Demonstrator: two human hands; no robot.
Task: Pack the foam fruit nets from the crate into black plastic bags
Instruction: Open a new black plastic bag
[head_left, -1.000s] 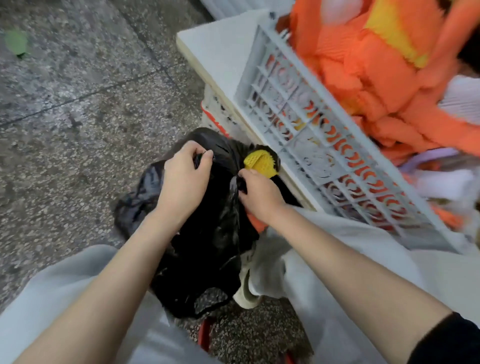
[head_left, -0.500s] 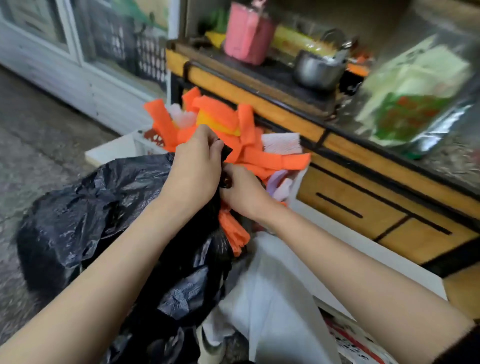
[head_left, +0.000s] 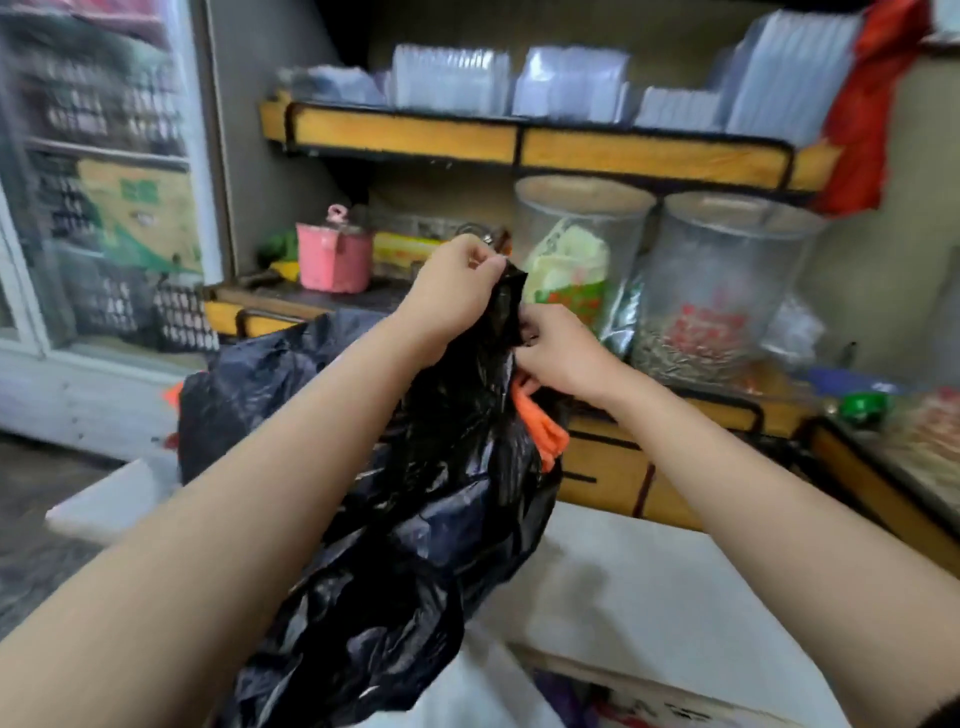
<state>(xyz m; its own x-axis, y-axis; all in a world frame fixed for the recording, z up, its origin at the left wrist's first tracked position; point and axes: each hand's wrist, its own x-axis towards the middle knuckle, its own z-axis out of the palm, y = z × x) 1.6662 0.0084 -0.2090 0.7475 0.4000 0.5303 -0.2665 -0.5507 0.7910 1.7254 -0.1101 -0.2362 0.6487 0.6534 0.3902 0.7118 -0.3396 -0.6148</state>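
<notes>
**Bag neck gathered, one orange net hanging out**

A wooden counter (head_left: 675, 483) with a shelf (head_left: 519, 145) above it fills the far side. Two clear jars (head_left: 727, 280) and a pink tub (head_left: 332, 260) stand along the counter's top. Nearer, a white board (head_left: 649, 597) lies below the counter's front edge. The crate is out of view.

The black plastic bag (head_left: 415, 545) hangs full and bulging over the board's left edge. Its long axis runs upright, from the bottom of the view up to the gathered neck. A second black bag (head_left: 260, 384) sits behind it, toward the board's far left corner.

The left hand (head_left: 457, 291) is the higher one and pinches the topmost flap of the neck. The right hand (head_left: 556, 353) sits just below and to the right, with its fingers curled into the plastic at the neck, so both hands are grasping the bag.

An orange foam net (head_left: 540, 431) spills out of the opening on the bag's right side, directly under the right hand and touching the plastic. That hand is plainly the nearer one. By my reading, closing the mouth depends on pushing the net leftward and down into the bag
</notes>
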